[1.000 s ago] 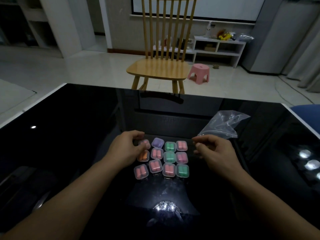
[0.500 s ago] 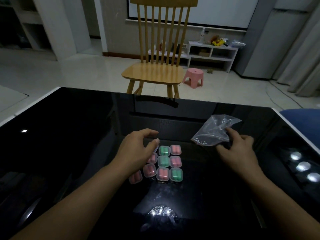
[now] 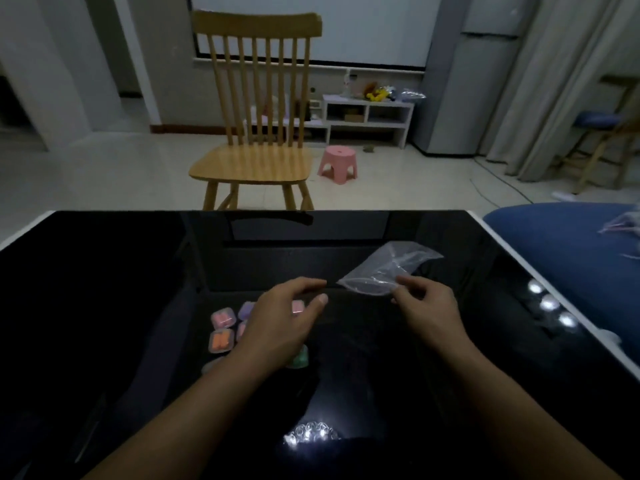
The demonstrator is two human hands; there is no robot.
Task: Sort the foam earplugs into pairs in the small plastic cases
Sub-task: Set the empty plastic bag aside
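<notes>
Several small clear cases with coloured earplug pairs lie in a block on the black glossy table (image 3: 104, 289). A pink case (image 3: 223, 318), an orange case (image 3: 220, 341), a purple case (image 3: 246, 310) and a green case (image 3: 298, 358) show around my left hand (image 3: 282, 320), which hovers over the block with fingers spread and hides the others. My right hand (image 3: 427, 308) pinches the near edge of a clear plastic bag (image 3: 388, 273) to the right of the cases; the bag looks empty.
A wooden chair (image 3: 254, 133) stands past the table's far edge, with a pink stool (image 3: 338, 163) beside it. A blue cushion (image 3: 568, 244) lies off the table's right edge. Bright lamp reflections (image 3: 310, 434) show on the near tabletop.
My right hand went from beside the cases to the plastic bag and took hold of its edge. My left hand moved right across the block of cases. The view shifted left.
</notes>
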